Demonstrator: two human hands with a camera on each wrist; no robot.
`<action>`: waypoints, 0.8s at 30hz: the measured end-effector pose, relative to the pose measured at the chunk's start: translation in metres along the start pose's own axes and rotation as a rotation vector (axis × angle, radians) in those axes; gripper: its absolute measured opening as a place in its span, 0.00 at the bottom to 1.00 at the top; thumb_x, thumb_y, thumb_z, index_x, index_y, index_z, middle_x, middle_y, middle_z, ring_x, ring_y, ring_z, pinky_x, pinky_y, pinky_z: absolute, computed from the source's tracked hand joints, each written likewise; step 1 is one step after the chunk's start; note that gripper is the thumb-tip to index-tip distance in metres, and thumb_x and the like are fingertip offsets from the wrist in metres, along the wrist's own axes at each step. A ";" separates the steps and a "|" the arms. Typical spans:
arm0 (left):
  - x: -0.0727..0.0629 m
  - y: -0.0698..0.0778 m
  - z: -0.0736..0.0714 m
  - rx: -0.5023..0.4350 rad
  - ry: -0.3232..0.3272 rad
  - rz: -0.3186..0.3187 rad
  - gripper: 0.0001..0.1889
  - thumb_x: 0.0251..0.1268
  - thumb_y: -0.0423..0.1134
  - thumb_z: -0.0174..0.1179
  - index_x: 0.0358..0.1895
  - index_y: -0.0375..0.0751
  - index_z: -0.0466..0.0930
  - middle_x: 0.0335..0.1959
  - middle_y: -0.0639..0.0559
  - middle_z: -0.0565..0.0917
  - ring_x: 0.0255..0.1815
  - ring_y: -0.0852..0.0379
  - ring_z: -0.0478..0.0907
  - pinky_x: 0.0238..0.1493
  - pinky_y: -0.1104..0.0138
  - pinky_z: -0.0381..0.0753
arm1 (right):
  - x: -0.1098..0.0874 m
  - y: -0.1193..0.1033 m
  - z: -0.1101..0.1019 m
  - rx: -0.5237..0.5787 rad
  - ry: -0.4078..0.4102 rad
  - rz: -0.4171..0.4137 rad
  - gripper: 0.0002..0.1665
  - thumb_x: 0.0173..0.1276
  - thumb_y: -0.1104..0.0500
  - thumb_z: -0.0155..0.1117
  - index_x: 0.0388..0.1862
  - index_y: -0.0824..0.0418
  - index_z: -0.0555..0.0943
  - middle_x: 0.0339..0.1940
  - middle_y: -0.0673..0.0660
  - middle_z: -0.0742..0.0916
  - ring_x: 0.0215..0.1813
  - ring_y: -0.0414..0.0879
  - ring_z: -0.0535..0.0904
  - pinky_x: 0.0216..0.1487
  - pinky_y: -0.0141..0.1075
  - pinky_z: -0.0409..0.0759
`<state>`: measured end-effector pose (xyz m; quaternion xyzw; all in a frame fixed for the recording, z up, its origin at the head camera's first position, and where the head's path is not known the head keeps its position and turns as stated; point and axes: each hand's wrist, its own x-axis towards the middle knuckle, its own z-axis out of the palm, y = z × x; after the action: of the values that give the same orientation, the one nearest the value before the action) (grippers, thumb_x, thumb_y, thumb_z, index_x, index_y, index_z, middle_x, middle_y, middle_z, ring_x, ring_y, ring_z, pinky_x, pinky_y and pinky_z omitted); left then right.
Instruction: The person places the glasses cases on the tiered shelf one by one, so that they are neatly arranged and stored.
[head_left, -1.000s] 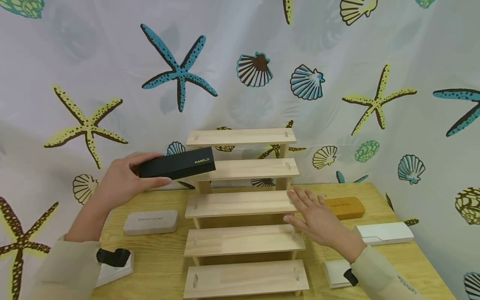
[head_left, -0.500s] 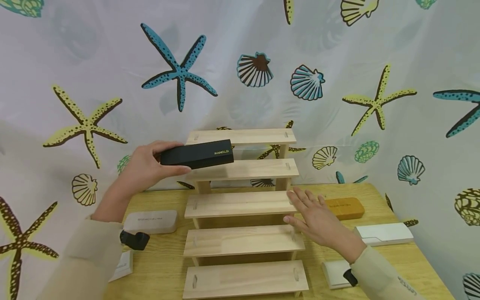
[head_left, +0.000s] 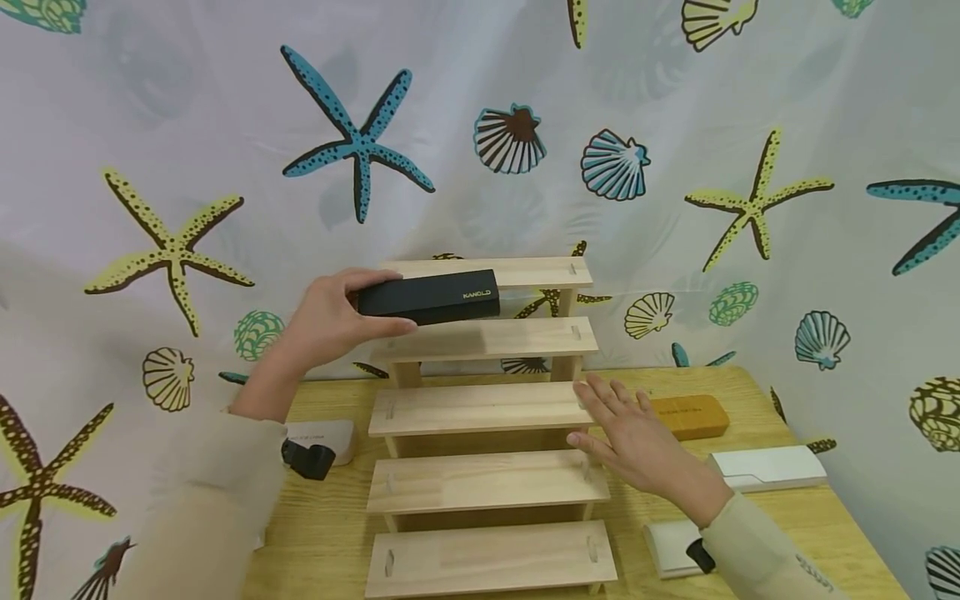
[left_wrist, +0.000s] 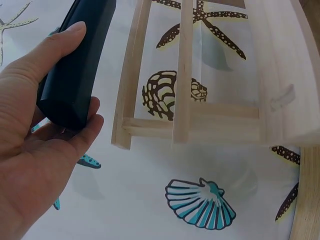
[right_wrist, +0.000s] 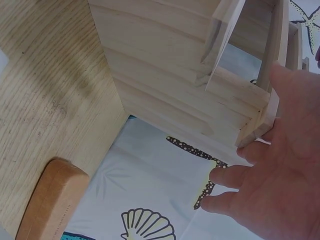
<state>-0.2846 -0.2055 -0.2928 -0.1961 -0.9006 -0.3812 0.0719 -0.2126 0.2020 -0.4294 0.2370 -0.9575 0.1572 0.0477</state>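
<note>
My left hand (head_left: 330, 317) grips the left end of a long black case (head_left: 442, 297) lettered in gold, thumb on one face and fingers behind. In the head view the case is in front of the gap between the top two steps of a wooden tiered rack (head_left: 487, 408). The left wrist view shows the black case (left_wrist: 82, 65) held apart from the rack's wooden bars (left_wrist: 182, 75). With fingers extended, my right hand (head_left: 637, 437) rests at the right end of the middle step. In the right wrist view, that hand (right_wrist: 280, 170) touches the rack's edge (right_wrist: 257, 122).
On the wooden table (head_left: 322, 517), a pale case (head_left: 333, 437) lies left of the rack, partly behind the left sleeve. To the right lie an orange-brown case (head_left: 690, 417), a white case (head_left: 768, 468) and another white case (head_left: 667, 550). A patterned curtain (head_left: 480, 217) hangs behind.
The left hand has carried the black case rightward and slightly upward, from beside the rack to in front of its upper steps. My right hand stays in place.
</note>
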 end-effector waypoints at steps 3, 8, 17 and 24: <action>0.006 0.003 0.005 -0.026 -0.014 0.000 0.38 0.58 0.51 0.80 0.73 0.48 0.79 0.73 0.43 0.77 0.66 0.42 0.78 0.61 0.50 0.81 | -0.001 0.000 0.000 0.001 0.004 -0.001 0.47 0.82 0.39 0.57 0.87 0.61 0.56 0.87 0.67 0.61 0.83 0.74 0.58 0.77 0.75 0.54; 0.015 0.012 0.012 -0.057 -0.026 -0.002 0.39 0.58 0.49 0.80 0.74 0.47 0.77 0.75 0.43 0.76 0.67 0.41 0.78 0.64 0.48 0.80 | -0.001 -0.001 0.000 0.002 0.014 -0.007 0.46 0.82 0.39 0.56 0.87 0.61 0.57 0.86 0.68 0.62 0.83 0.75 0.59 0.76 0.76 0.55; 0.035 0.026 0.023 -0.053 -0.035 -0.028 0.40 0.57 0.52 0.81 0.74 0.48 0.77 0.73 0.43 0.77 0.66 0.41 0.77 0.65 0.47 0.80 | 0.000 0.000 0.002 -0.001 0.012 -0.001 0.47 0.81 0.38 0.57 0.87 0.61 0.57 0.87 0.66 0.61 0.83 0.74 0.58 0.76 0.75 0.55; 0.054 0.034 0.036 -0.067 -0.038 -0.001 0.37 0.56 0.50 0.81 0.71 0.47 0.80 0.70 0.43 0.79 0.63 0.43 0.77 0.61 0.51 0.80 | 0.000 0.001 0.003 -0.009 0.011 -0.002 0.47 0.81 0.38 0.57 0.87 0.61 0.56 0.87 0.65 0.60 0.83 0.74 0.58 0.77 0.75 0.55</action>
<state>-0.3195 -0.1416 -0.2803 -0.2049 -0.8886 -0.4075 0.0480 -0.2130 0.2021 -0.4322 0.2368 -0.9577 0.1542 0.0542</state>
